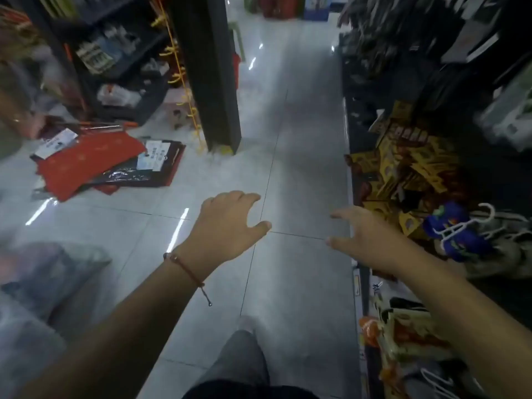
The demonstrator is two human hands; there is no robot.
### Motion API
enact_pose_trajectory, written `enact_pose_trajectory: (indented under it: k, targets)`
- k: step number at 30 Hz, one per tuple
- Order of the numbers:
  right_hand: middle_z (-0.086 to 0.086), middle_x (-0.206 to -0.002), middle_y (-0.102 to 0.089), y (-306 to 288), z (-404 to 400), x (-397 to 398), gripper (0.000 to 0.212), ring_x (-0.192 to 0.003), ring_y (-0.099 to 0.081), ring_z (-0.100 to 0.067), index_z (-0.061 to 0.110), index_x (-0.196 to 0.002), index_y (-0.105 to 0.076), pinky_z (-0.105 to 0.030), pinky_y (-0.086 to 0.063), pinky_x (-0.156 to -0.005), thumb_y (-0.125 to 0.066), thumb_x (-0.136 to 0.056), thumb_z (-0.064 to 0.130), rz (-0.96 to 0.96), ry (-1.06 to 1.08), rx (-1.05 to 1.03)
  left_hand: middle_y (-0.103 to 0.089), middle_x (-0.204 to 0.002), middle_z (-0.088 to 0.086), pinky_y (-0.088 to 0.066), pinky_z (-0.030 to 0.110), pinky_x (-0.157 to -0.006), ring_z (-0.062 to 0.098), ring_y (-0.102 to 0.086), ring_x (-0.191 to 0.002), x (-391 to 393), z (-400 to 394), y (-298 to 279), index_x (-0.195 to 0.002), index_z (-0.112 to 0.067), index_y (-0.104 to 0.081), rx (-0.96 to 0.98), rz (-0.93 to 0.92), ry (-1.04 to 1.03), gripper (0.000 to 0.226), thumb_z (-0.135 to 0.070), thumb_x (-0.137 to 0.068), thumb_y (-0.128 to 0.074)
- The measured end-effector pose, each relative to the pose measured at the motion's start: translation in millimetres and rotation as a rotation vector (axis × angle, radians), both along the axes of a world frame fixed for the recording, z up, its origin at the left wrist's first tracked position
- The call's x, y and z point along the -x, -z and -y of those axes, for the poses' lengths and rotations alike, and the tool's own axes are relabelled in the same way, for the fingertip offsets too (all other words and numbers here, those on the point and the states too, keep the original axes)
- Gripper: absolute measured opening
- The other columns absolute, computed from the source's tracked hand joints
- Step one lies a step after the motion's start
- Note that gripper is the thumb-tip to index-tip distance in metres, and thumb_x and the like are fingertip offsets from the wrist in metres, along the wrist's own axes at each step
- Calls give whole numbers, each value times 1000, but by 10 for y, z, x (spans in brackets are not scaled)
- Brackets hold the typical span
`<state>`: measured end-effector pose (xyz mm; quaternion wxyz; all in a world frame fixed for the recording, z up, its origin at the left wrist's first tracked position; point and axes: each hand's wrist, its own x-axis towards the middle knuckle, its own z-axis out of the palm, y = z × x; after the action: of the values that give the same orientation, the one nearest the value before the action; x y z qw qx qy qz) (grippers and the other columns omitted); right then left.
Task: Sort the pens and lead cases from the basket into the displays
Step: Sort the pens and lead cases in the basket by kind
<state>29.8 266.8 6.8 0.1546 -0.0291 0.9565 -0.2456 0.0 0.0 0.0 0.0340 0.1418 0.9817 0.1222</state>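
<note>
Both my hands reach forward over a grey tiled shop aisle. My left hand point(227, 223) is in the middle of the view, fingers spread, holding nothing; a red string bracelet sits on its wrist. My right hand point(359, 234) is stretched out beside the right shelf's edge, fingers apart and empty. No pens, lead cases, basket or pen displays are visible. My leg in grey trousers point(239, 361) shows below.
A low shelf on the right holds yellow packets point(403, 165), a blue item point(457, 228) and white hangers. A black shelf end point(213, 73) stands ahead on the left. Red and black flat packs point(95, 165) lie on the floor at left. A blurred plastic-wrapped bundle point(49, 272) sits near left.
</note>
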Motion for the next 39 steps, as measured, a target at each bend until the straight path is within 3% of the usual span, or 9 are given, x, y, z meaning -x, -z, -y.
enact_pose_trajectory:
  k: [4, 8, 12, 20, 23, 30, 36, 39]
  targets:
    - [8, -153, -38, 204, 53, 457, 57, -133, -43, -16, 29, -145, -45, -22, -36, -94, -63, -93, 45, 83, 23, 20, -55, -136, -5, -32, 45, -110, 19, -45, -129, 427, 81, 249, -139, -28, -49, -8, 38, -42, 72, -69, -80, -39]
    - [10, -154, -37, 419, 122, 1262, 57, -135, -40, -12, 29, -146, -45, -17, -30, -96, -63, -94, 42, 100, 27, 50, -53, -138, -3, -39, 36, -105, 19, -50, -124, 1169, 121, 493, -140, -25, -49, -97, 46, -47, 62, -60, -88, -54]
    - [11, -151, -39, 580, 196, 2203, 55, -135, -39, -9, 29, -144, -47, -16, -27, -99, -64, -94, 40, 134, 65, 72, -45, -146, -2, -38, 36, -106, 20, -45, -128, 2101, 190, 608, -144, -27, -43, -106, 120, -31, 62, -56, -90, -54]
    - [12, -144, -44, 524, 190, 3728, 49, -133, -42, -10, 31, -139, -50, -20, -31, -101, -65, -93, 38, 90, 171, 131, -42, -148, 0, -38, 37, -104, 21, -45, -127, 3882, 169, 420, -146, -28, -39, 46, 145, 63, 64, -59, -91, -48]
    - [12, -151, -39, 516, -9, 4270, 51, -138, -37, -11, 31, -141, -49, -27, -33, -111, -64, -93, 41, 86, 190, 110, -43, -146, -5, -41, 35, -101, 19, -47, -124, 4497, -11, 393, -146, -30, -37, 50, 164, 83, 63, -60, -91, -47]
    - [11, -153, -37, 752, -655, 5909, 52, -136, -39, -11, 33, -144, -46, -29, -36, -109, -62, -95, 38, 111, 230, 134, -47, -143, -4, -41, 34, -99, 18, -48, -124, 6226, -681, 520, -145, -30, -40, 74, 152, 89, 62, -59, -91, -49]
    - [11, -150, -41, 631, -1062, 7489, 51, -126, -50, -13, 30, -144, -47, -28, -44, -104, -60, -95, 37, 217, 102, 113, -47, -144, -7, -40, 32, -103, 14, -47, -127, 7724, -1203, 309, -145, -30, -40, 62, 161, 30, 61, -59, -92, -48]
    - [11, -148, -42, 470, -1108, 8264, 52, -130, -45, -13, 29, -145, -45, -33, -41, -109, -59, -96, 37, 180, -13, 54, -46, -145, -6, -38, 31, -104, 16, -45, -129, 8320, -1294, 216, -145, -28, -40, 32, 125, -21, 61, -58, -93, -49]
